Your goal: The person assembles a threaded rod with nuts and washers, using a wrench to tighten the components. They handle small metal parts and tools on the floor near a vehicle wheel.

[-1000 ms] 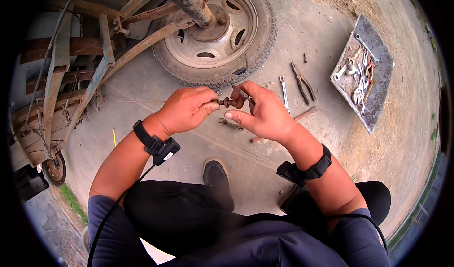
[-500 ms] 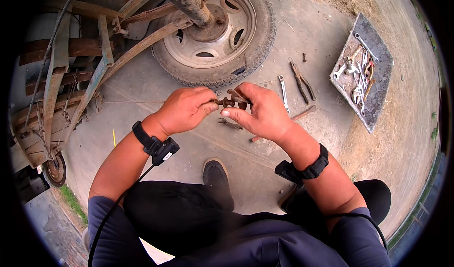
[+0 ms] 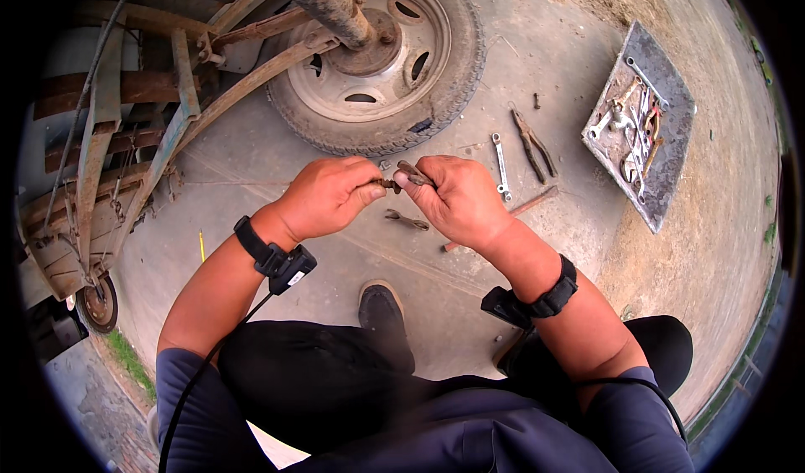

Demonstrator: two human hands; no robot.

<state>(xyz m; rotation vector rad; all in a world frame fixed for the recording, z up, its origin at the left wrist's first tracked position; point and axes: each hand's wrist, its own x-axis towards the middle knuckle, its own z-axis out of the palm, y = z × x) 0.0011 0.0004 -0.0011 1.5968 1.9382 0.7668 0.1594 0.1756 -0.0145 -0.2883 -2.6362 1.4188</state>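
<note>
In front of the wheel, my left hand (image 3: 325, 198) is closed on a thin rusty threaded rod (image 3: 386, 184) whose end sticks out past thumb and forefinger. A thin line, perhaps a cable, runs leftward from behind that hand. Facing it, my right hand (image 3: 459, 198) pinches a small rusty metal fitting (image 3: 413, 174) against the rod's end. Fingers cover most of the fitting, so its full shape is hidden. Below the hands lies a short open-ended wrench (image 3: 407, 220) on the concrete.
A wheel (image 3: 377, 129) on a rusty frame (image 3: 251, 91) stands ahead and left. To the right lie a combination wrench (image 3: 501, 167), pliers (image 3: 534, 146), a small bolt (image 3: 537, 101) and a reddish rod (image 3: 524, 207). Farther right is a metal tray (image 3: 671, 150) of tools.
My right hand has shifted slightly left, closer to my left hand, and its fingers have turned over the fitting. Less of the fitting shows now. The left hand stays in place.
</note>
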